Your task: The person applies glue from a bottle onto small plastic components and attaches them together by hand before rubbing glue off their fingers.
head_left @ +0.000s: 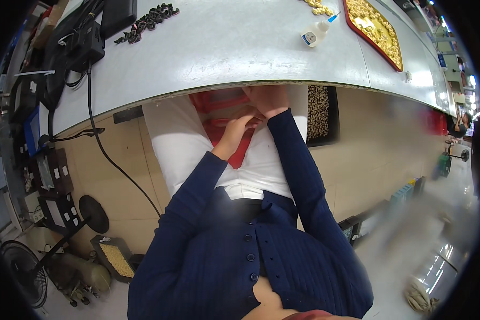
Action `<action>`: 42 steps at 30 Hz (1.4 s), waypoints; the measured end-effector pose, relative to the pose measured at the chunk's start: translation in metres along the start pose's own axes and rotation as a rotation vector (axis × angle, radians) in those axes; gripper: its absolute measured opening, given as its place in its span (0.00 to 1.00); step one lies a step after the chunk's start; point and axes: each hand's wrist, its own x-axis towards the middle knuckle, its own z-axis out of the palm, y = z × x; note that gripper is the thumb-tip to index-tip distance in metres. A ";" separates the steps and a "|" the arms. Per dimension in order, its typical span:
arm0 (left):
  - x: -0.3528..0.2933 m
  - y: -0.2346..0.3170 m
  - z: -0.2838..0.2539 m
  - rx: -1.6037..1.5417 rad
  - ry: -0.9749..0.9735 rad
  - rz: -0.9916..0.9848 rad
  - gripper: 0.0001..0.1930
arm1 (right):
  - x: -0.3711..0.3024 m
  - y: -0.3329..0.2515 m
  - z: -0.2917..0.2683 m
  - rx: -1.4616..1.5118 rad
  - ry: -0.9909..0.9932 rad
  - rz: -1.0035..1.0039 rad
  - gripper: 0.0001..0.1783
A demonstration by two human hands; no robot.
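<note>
Both hands are low over my white trousers (170,138), just below the table's front edge. My left hand (242,128) reaches toward the right hand, its fingers loosely stretched and their tips by the right wrist. No held thing shows in it. My right hand (269,101) lies partly under the table edge, so its fingers are hidden. Between my legs is a red plastic surface (218,100), its kind unclear. On the grey table (224,58) stand a small bottle with a blue tip (316,34), a row of small black pieces (149,22) and several small yellow pieces (320,7).
A red-rimmed tray (354,26) holds many yellow pieces at the table's right. Below, a black bin (332,125) of small pale parts stands on the floor. A black device (85,45) with a hanging cable (109,154) is at left, above a floor fan (24,272).
</note>
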 end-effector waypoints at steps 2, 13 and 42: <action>0.000 -0.006 0.002 -0.081 -0.040 0.031 0.16 | 0.003 0.002 0.000 0.012 -0.041 0.055 0.23; -0.001 0.003 0.029 0.192 -0.096 0.093 0.12 | -0.002 0.035 0.055 0.750 0.100 0.128 0.26; 0.009 -0.024 0.012 -0.459 -0.412 -0.102 0.42 | 0.017 -0.015 0.032 1.406 -0.015 0.182 0.28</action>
